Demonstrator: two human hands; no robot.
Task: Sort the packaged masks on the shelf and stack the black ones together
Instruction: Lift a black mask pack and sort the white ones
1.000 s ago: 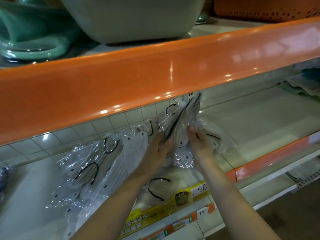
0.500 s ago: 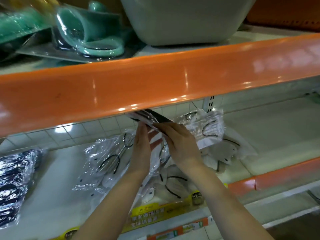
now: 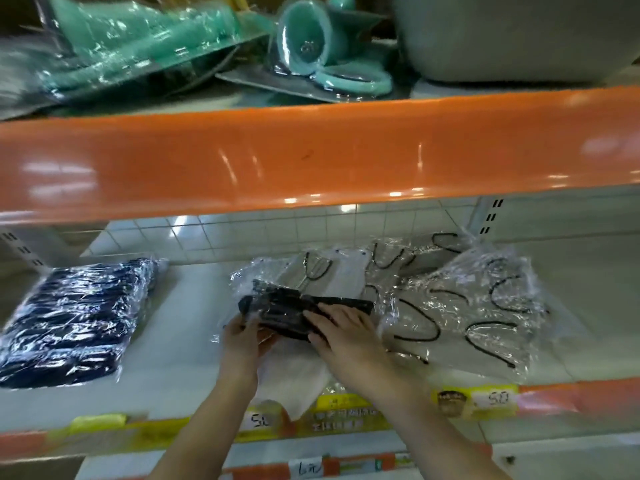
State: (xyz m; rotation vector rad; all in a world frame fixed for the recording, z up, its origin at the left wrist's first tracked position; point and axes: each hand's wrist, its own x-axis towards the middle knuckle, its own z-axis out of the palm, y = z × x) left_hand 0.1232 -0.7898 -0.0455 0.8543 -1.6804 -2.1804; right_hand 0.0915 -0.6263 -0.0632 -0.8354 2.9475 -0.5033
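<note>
1. Both hands are on one pack of black masks (image 3: 304, 311) in clear plastic, sitting mid-shelf on top of the pile of white mask packs (image 3: 460, 306).
2. The left hand (image 3: 242, 336) has the pack's left end; the thumb looks curled over the near edge, with the fingers under or behind it. It's a bit blurry, but it reads as a grip on the pack.
3. The right hand (image 3: 341, 332) lies on top of the pack's right half, fingers fairly straight and pressing on the plastic, not wrapped around it.
4. The black pack lies roughly flat, long side running left to right, with its right tip poking out past the right hand.
5. The white packs with black ear loops spread from under the hands out to the right and toward the far tiled wall, overlapping each other messily.
6. Well off to the left on the same shelf (image 3: 180, 375) is a separate stack of dark masks (image 3: 72, 320) in shiny wrap, apart from the white pile.
7. The shelf's near edge has yellow price labels (image 3: 474, 400), one showing "50".
8. The shelf above, behind the orange rail (image 3: 311, 157), holds teal packaged items (image 3: 311, 46) and a grey tub (image 3: 512, 32).
</note>
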